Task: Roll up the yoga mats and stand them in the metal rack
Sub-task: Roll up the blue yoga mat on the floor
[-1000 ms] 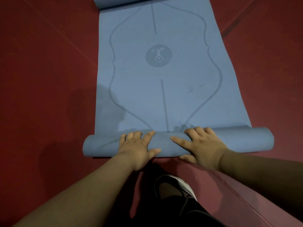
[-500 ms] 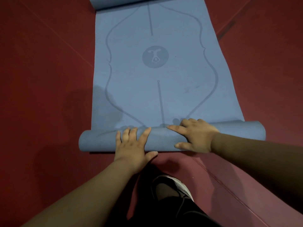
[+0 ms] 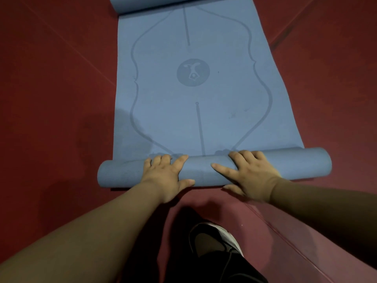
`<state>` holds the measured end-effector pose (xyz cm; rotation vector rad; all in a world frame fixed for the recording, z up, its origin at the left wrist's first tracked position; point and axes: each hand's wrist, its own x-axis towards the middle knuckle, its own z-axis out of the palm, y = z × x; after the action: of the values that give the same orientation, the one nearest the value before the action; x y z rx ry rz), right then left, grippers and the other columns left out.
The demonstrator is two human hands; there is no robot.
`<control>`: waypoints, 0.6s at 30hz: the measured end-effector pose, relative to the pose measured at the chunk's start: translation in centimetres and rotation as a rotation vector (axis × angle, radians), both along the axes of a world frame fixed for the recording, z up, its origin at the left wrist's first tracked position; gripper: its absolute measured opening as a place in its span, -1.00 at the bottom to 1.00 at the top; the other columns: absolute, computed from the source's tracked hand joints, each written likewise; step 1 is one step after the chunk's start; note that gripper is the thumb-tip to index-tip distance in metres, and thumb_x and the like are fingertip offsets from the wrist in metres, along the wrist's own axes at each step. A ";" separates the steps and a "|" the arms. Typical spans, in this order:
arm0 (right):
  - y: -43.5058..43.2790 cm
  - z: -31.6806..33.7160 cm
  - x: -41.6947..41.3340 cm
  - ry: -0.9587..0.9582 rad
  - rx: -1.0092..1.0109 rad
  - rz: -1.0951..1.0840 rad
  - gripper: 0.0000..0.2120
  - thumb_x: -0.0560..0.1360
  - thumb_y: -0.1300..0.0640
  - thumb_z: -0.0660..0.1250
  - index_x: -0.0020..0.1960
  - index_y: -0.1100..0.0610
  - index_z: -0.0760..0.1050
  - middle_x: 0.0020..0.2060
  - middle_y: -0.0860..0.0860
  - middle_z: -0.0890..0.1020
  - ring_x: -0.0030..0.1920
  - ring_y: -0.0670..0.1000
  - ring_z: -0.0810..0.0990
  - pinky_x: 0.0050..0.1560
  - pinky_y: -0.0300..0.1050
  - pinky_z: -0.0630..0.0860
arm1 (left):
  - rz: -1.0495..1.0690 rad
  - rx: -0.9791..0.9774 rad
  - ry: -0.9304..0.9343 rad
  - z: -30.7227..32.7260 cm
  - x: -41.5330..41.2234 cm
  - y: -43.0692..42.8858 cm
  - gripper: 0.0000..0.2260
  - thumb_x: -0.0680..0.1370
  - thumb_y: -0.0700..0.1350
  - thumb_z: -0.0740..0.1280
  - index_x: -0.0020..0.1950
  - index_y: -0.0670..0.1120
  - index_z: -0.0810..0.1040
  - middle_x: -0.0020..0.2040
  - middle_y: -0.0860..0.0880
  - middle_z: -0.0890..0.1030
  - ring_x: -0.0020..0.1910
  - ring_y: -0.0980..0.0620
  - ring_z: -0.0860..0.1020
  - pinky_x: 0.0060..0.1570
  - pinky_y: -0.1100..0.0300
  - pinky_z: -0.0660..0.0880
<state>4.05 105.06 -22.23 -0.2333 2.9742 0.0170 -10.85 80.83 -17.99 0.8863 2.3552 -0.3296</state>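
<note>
Down on the red floor [image 3: 51,99], a blue yoga mat [image 3: 193,119] lies partly rolled. The left hand [image 3: 167,176] and right hand [image 3: 253,174] press on the roll [image 3: 202,170] at its near end, fingers spread, gripping nothing. Bare floor flanks both long edges of the mat; its far end, cropped by the frame, seems curled.

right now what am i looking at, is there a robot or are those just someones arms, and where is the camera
No robot here: these are a person's two bare arms, seen by one camera worn on their head, looking forward and down. A blue yoga mat lies flat on the red floor, and its near end is already wound into a roll. The left hand and the right hand both rest on top of that roll, side by side. The person's dark shoe shows below.
</note>
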 end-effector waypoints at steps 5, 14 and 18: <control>0.2 -0.1 0.0 0.008 0.001 0.004 -0.33 0.55 -0.40 0.12 0.60 -0.19 0.20 0.20 0.23 0.55 0.00 0.25 0.55 -0.03 0.13 0.46 | 0.009 -0.003 0.008 0.1 0.4 0.1 -0.24 0.53 0.51 0.02 0.63 0.28 -0.15 0.59 -0.12 0.18 0.57 -0.16 0.11 0.55 -0.20 -0.05; 0.7 0.1 -1.0 -0.025 -0.017 0.029 -0.33 0.55 -0.41 0.06 0.58 -0.16 0.22 0.12 0.20 0.58 -0.06 0.23 0.55 -0.08 0.13 0.47 | -0.008 0.095 0.111 -1.0 2.8 -1.6 -0.18 0.44 0.56 -0.11 0.61 0.27 -0.27 0.64 -0.10 0.03 0.61 -0.22 -0.07 0.53 -0.33 -0.21; 1.2 0.4 -1.8 -0.050 -0.019 0.025 -0.32 0.55 -0.42 -0.01 0.60 -0.18 0.10 0.11 0.15 0.58 -0.04 0.21 0.56 -0.04 0.13 0.49 | -0.024 0.053 0.035 -0.3 0.5 -0.4 -0.16 0.49 0.53 0.09 0.62 0.28 -0.26 0.62 -0.09 0.05 0.60 -0.20 -0.02 0.55 -0.31 -0.16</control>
<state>2.27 106.25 -21.86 -0.2685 2.9226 -0.0134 -10.35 80.42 -18.33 0.9422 2.3971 -0.2958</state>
